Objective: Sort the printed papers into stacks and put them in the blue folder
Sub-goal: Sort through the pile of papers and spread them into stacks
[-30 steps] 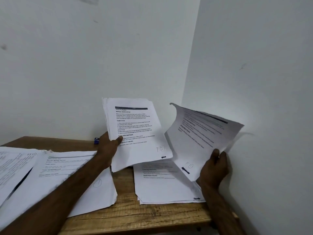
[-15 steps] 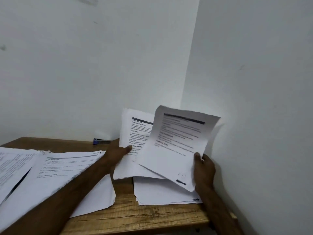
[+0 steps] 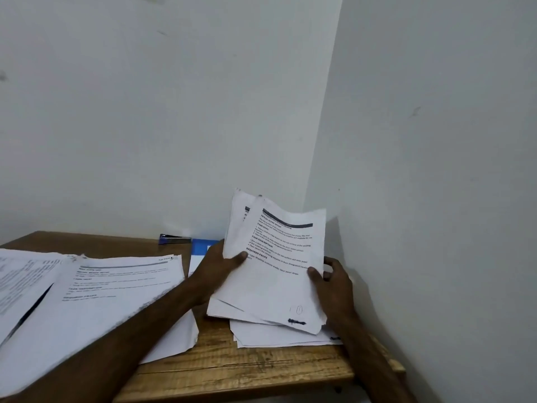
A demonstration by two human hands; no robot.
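Lowered sheets (image 3: 276, 286) partly hide blue folder (image 3: 200, 246).

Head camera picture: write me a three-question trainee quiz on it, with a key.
1. True or false: both the left hand and the right hand grip the raised papers.
2. Where is the blue folder? A) in the right hand B) on the table, behind the left hand C) on the floor
3. Fill in: the stapler lies to the folder's ____.
Key: 1 true; 2 B; 3 left.
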